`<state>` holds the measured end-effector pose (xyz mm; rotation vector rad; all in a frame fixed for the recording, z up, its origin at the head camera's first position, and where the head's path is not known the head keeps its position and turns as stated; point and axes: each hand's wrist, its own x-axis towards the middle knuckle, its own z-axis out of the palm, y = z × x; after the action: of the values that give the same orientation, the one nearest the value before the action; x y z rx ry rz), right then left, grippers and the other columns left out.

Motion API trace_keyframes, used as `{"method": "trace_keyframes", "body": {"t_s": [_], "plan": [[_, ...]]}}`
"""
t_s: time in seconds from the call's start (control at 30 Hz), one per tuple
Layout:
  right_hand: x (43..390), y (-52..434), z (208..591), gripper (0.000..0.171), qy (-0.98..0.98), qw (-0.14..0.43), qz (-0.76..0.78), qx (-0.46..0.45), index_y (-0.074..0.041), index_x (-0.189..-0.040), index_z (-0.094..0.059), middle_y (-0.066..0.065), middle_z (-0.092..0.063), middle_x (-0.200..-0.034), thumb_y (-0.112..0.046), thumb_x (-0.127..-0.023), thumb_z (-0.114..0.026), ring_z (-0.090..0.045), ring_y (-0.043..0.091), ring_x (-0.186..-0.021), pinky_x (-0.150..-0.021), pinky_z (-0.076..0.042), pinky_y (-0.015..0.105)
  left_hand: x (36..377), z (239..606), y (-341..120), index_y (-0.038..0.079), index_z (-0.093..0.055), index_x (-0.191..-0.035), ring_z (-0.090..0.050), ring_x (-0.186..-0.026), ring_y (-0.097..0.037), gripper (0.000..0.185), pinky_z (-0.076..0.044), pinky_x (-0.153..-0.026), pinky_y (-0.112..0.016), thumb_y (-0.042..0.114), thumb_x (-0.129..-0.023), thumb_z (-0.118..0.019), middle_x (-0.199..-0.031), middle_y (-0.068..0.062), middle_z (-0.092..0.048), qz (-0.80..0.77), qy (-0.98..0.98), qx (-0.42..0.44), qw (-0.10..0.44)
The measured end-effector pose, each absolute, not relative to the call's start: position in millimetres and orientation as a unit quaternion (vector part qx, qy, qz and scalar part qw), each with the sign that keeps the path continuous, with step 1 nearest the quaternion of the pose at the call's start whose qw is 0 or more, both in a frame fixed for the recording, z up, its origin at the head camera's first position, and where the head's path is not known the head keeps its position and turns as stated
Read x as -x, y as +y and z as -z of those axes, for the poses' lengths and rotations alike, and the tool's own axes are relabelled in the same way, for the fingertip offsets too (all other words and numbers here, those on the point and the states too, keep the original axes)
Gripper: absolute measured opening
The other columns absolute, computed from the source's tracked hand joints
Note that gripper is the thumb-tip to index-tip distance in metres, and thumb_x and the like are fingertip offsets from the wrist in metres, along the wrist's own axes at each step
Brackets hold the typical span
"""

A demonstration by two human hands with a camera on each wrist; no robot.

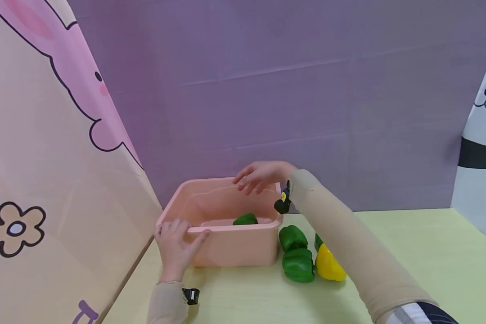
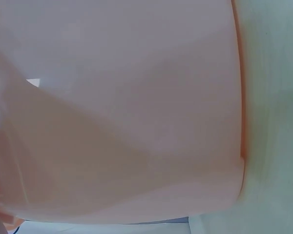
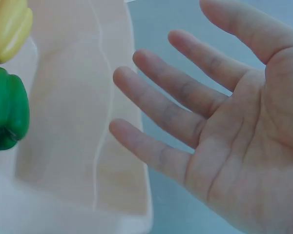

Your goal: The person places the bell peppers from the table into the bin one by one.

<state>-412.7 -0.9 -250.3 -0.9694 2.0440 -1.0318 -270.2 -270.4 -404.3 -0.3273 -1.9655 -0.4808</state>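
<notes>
A pink plastic bin (image 1: 235, 247) stands on the table, its outer wall (image 2: 136, 97) filling most of the left wrist view. My left hand (image 1: 174, 245) grips the front left of its rim, fingers over the edge and thumb along the outside. Above the bin's back right corner is my right hand (image 1: 261, 175), fingers spread and holding nothing; its palm (image 3: 244, 136) shows in the right wrist view. Inside the bin lies a green bell pepper (image 1: 245, 219). The right wrist view shows a green pepper (image 3: 9, 107) and a yellow pepper (image 3: 10, 29) in there.
Right of the bin, two green bell peppers (image 1: 298, 265) and a yellow one (image 1: 329, 264) sit on the table (image 1: 243, 297). Another green pepper (image 1: 318, 242) is partly hidden by my right forearm. A purple-grey backdrop (image 1: 287, 90) rises behind, with a printed panel (image 1: 65, 189) at left.
</notes>
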Motion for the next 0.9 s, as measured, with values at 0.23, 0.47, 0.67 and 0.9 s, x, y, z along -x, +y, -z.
{"method": "trace_keyframes", "body": {"t_s": [0.23,0.47,0.67,0.9], "plan": [[400,43,243,0.045,0.79,0.262,0.403,0.381,-0.002,-0.139,-0.048,0.019,-0.055,-0.133,-0.019,-0.097,-0.056,-0.056,0.033,-0.119,-0.099,-0.042,0.051,270,403,-269,0.013,-0.054,-0.073,-0.044,-0.075,-0.027,0.05,-0.022,-0.089,-0.056,0.06,-0.075,-0.069,-0.072,0.001,-0.053,0.204,-0.821,0.14,0.515],[383,89,256,0.04,0.795,0.209,0.416,0.389,-0.001,-0.132,-0.054,0.018,-0.06,-0.125,-0.02,-0.097,-0.056,-0.061,0.03,-0.109,-0.092,-0.048,0.042,268,401,-275,0.011,-0.058,-0.074,-0.045,-0.075,-0.029,0.053,-0.022,-0.089,-0.057,0.063,-0.075,-0.068,-0.072,-0.002,-0.055,0.201,-0.819,0.137,0.519],[371,116,287,0.04,0.788,0.2,0.438,0.384,0.002,-0.13,-0.054,0.018,-0.06,-0.124,-0.02,-0.097,-0.056,-0.061,0.029,-0.109,-0.091,-0.049,0.043,267,398,-285,0.011,-0.057,-0.075,-0.043,-0.075,-0.029,0.057,-0.022,-0.089,-0.057,0.067,-0.077,-0.064,-0.073,-0.003,-0.055,0.199,-0.816,0.139,0.524],[362,152,323,0.036,0.793,0.163,0.473,0.347,-0.001,-0.125,-0.058,0.017,-0.06,-0.124,-0.021,-0.096,-0.059,-0.059,0.032,-0.112,-0.095,-0.045,0.049,266,400,-288,0.012,-0.056,-0.073,-0.044,-0.075,-0.029,0.055,-0.022,-0.089,-0.057,0.066,-0.077,-0.064,-0.072,-0.003,-0.055,0.202,-0.815,0.134,0.525]]}}
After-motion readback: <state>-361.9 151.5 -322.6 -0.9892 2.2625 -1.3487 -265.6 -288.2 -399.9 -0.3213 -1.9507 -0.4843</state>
